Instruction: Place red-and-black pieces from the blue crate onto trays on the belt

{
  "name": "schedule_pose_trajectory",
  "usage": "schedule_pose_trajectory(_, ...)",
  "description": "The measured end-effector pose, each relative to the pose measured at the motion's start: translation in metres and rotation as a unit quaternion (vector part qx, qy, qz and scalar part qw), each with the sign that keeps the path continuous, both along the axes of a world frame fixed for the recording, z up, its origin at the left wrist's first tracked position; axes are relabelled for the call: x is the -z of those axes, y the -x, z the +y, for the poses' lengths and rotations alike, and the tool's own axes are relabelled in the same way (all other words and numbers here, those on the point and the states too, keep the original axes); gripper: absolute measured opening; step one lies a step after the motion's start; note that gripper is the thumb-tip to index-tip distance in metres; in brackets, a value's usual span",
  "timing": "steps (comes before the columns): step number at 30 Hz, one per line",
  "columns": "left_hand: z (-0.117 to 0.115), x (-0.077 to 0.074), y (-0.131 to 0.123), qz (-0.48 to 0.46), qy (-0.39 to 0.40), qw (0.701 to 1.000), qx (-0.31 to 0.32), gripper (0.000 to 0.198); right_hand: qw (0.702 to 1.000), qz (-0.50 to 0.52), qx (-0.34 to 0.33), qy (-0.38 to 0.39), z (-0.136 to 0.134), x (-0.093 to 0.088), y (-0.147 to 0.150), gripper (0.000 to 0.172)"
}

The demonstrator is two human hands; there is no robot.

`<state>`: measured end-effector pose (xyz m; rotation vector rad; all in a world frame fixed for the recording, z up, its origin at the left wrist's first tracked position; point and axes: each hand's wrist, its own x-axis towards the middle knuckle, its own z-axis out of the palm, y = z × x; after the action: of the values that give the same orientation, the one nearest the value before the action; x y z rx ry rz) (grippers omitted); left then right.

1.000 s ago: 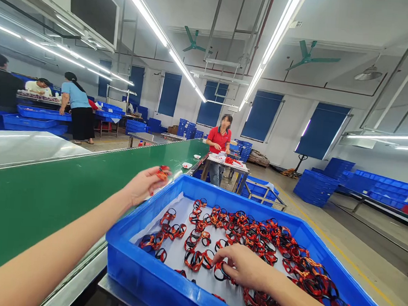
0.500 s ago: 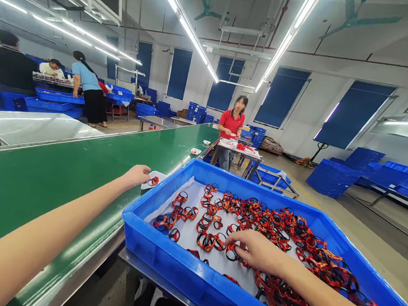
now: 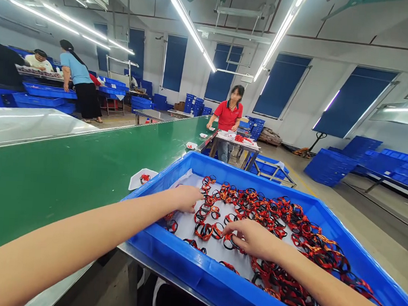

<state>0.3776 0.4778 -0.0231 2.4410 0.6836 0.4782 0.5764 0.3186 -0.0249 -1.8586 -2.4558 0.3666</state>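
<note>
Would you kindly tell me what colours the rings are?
The rings are red, orange and black, in the head view.

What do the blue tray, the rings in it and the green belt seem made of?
Blue tray: likely moulded plastic, semi-gloss, with rounded corners and soft highlights.
Rings: perhaps plastic or rubber; curved red, orange and black bands, too small to be sure.
Green belt: probably coated plastic or rubber, smooth, given its pale sheen.

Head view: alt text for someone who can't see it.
A person's left hand and right hand are in a blue tray of red-and-black rings, the right beside a single ring. Left of the tray, a white dish lies on a green belt; farther off stands a person in a red shirt.
</note>
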Motion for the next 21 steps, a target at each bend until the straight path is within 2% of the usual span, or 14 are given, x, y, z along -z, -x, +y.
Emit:
schedule_pose_trajectory(2, 0.0, 0.01, -0.002, 0.011, 0.006, 1.0, -0.006, 0.031, 1.0, 0.004, -0.005, 0.001, -0.001, 0.001, -0.001, 0.037)
schedule_pose_trajectory(4, 0.002, 0.011, 0.004, 0.009, 0.011, 1.0, -0.009, 0.029, 1.0, 0.011, -0.007, 0.002, -0.001, 0.002, -0.002, 0.037)
schedule_pose_trajectory(8, 0.002, -0.008, 0.02, -0.034, 0.019, 0.999, -0.003, 0.022, 1.0, 0.005, -0.005, -0.001, 0.0, 0.002, -0.002, 0.037)
schedule_pose_trajectory(11, 0.003, -0.027, 0.027, -0.105, 0.061, 0.993, 0.003, 0.038, 1.0, -0.006, -0.012, -0.002, -0.001, -0.001, -0.001, 0.039)
schedule_pose_trajectory(13, 0.003, -0.035, 0.029, -0.164, 0.112, 0.98, 0.008, 0.042, 1.0, -0.007, -0.016, -0.008, -0.001, -0.002, -0.001, 0.039)
schedule_pose_trajectory(16, 0.003, -0.039, 0.031, -0.217, 0.155, 0.964, 0.016, 0.037, 1.0, -0.01, -0.004, -0.012, -0.001, -0.003, -0.002, 0.039)
schedule_pose_trajectory(21, 0.001, -0.036, 0.03, -0.253, 0.132, 0.958, 0.006, 0.023, 1.0, -0.007, -0.002, -0.018, -0.001, -0.003, -0.001, 0.039)
